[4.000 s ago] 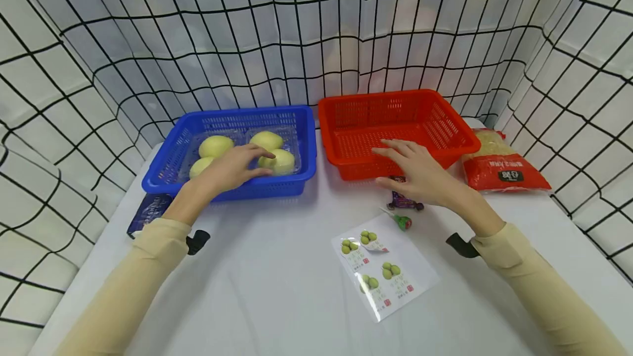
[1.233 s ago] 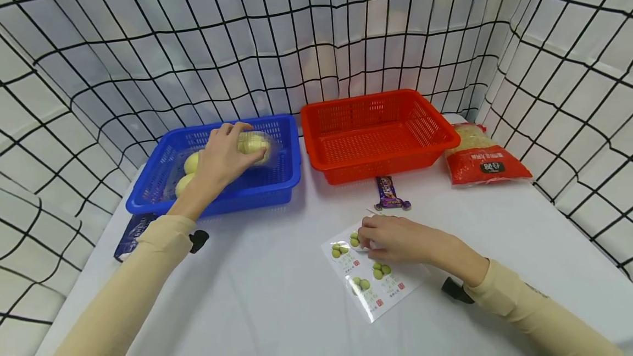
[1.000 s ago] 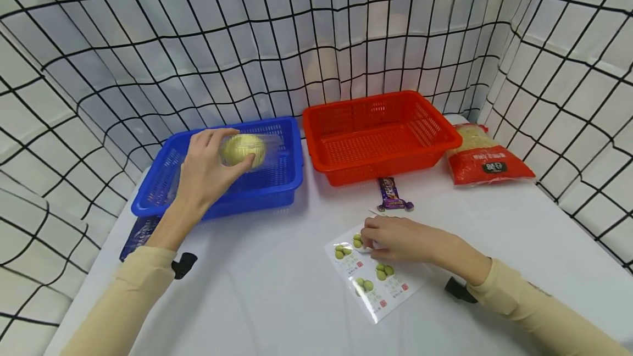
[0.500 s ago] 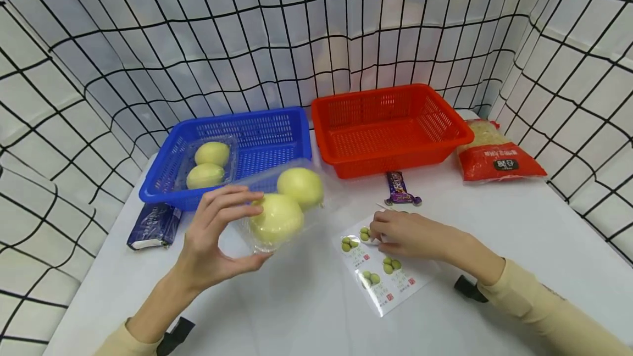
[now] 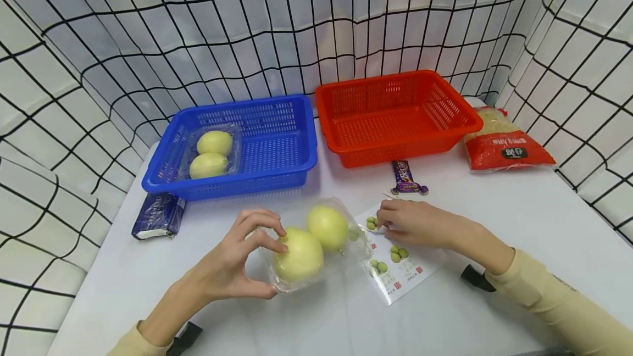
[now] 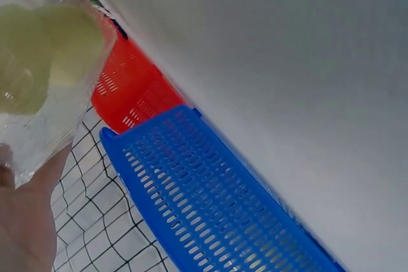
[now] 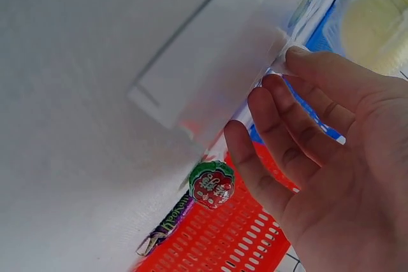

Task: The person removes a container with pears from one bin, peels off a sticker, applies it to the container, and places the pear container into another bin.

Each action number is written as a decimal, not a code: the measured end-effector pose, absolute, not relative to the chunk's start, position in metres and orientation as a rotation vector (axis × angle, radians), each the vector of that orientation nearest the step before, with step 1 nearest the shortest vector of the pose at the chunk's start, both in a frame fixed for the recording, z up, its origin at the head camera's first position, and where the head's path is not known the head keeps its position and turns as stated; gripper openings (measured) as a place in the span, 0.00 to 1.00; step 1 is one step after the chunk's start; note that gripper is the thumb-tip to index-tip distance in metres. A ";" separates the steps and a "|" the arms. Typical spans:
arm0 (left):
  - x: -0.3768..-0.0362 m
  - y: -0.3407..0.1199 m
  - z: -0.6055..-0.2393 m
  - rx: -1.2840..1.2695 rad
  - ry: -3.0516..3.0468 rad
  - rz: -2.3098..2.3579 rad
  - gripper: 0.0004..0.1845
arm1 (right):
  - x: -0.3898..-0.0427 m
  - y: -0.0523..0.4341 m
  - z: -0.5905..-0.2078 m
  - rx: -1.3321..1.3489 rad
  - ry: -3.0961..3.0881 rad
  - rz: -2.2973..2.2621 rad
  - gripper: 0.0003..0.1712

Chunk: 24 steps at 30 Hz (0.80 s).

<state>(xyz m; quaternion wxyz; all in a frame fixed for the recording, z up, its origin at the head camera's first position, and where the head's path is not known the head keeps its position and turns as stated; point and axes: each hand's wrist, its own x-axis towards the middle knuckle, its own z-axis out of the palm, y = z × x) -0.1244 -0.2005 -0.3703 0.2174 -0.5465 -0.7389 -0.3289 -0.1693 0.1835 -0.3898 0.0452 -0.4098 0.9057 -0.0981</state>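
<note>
My left hand (image 5: 237,260) grips one end of a clear plastic pack (image 5: 299,254) holding two pale yellow-green fruits. It is tilted in front of the blue basket, its right edge overlapping the sticker sheet (image 5: 407,276) in the head view. In the left wrist view the wrapped pack (image 6: 44,62) fills the upper left. My right hand (image 5: 420,221) is at the sheet's upper part, thumb and forefinger pinching the lifted edge of a sticker (image 7: 280,63). The sheet bears several fruit-picture stickers. Beside these fingers, in the right wrist view, is a round-wrapped lollipop (image 7: 211,185).
A blue basket (image 5: 247,185) stands back left with a second two-fruit pack (image 5: 210,161). Right of it is a red basket (image 5: 395,153). A purple-wrapped bar (image 5: 405,177), a red bag (image 5: 509,150) and a dark blue packet (image 5: 159,216) lie around. Black netting encloses the table.
My left hand has lifted the fruit pack out of the blue basket and brought it forward and right, near the sheet. My right hand came down from near the red basket to the sticker.
</note>
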 end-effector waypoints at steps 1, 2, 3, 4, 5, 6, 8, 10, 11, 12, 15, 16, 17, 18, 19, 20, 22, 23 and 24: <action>-0.124 -0.200 -0.371 -1.518 -2.091 -0.897 0.28 | -0.170 0.184 -0.390 -1.255 2.769 -0.308 0.05; -0.123 -0.200 -0.372 -1.521 -2.137 -0.879 0.29 | -0.170 0.184 -0.389 -1.253 2.770 -0.314 0.05; -0.123 -0.200 -0.373 -1.520 -2.190 -0.855 0.29 | -0.170 0.185 -0.389 -1.248 2.773 -0.325 0.04; -0.122 -0.200 -0.373 -1.521 -2.255 -0.832 0.30 | -0.171 0.185 -0.389 -1.236 2.775 -0.339 0.04; -0.121 -0.200 -0.373 -1.522 -2.322 -0.807 0.31 | -0.171 0.186 -0.388 -1.224 2.775 -0.359 0.04; -0.121 -0.201 -0.373 -1.524 -2.383 -0.784 0.31 | -0.171 0.186 -0.388 -1.209 2.775 -0.381 0.05; -0.120 -0.201 -0.373 -1.528 -2.485 -0.751 0.33 | -0.172 0.187 -0.387 -1.165 2.770 -0.436 0.06; -0.120 -0.203 -0.373 -1.530 -2.561 -0.725 0.35 | -0.173 0.188 -0.386 -1.125 2.760 -0.494 0.07; -0.120 -0.203 -0.373 -1.531 -2.580 -0.711 0.37 | -0.174 0.189 -0.386 -1.111 2.752 -0.519 0.07; -0.120 -0.204 -0.373 -1.528 -2.595 -0.698 0.38 | -0.175 0.189 -0.385 -1.093 2.747 -0.544 0.07; -0.119 -0.205 -0.374 -1.523 -2.628 -0.661 0.42 | -0.177 0.192 -0.383 -1.044 2.732 -0.623 0.06; -0.119 -0.205 -0.374 -1.520 -2.635 -0.649 0.43 | -0.178 0.193 -0.383 -1.021 2.733 -0.650 0.05; -0.119 -0.206 -0.374 -1.519 -2.639 -0.640 0.43 | -0.179 0.194 -0.382 -0.992 2.730 -0.679 0.05; -0.119 -0.206 -0.375 -1.518 -2.642 -0.638 0.43 | -0.180 0.195 -0.382 -0.956 2.719 -0.720 0.05; -0.119 -0.206 -0.375 -1.519 -2.645 -0.636 0.43 | -0.181 0.196 -0.381 -0.919 2.703 -0.762 0.04; -0.119 -0.206 -0.375 -1.518 -2.647 -0.634 0.43 | -0.183 0.197 -0.381 -0.879 2.682 -0.807 0.03; -0.119 -0.206 -0.376 -1.520 -2.649 -0.631 0.43 | -0.186 0.198 -0.381 -0.800 2.636 -0.899 0.03; -0.119 -0.206 -0.376 -1.522 -2.650 -0.630 0.43 | -0.187 0.199 -0.380 -0.763 2.604 -0.952 0.03; -0.120 -0.206 -0.377 -1.524 -2.651 -0.630 0.43 | -0.189 0.199 -0.380 -0.726 2.571 -1.009 0.03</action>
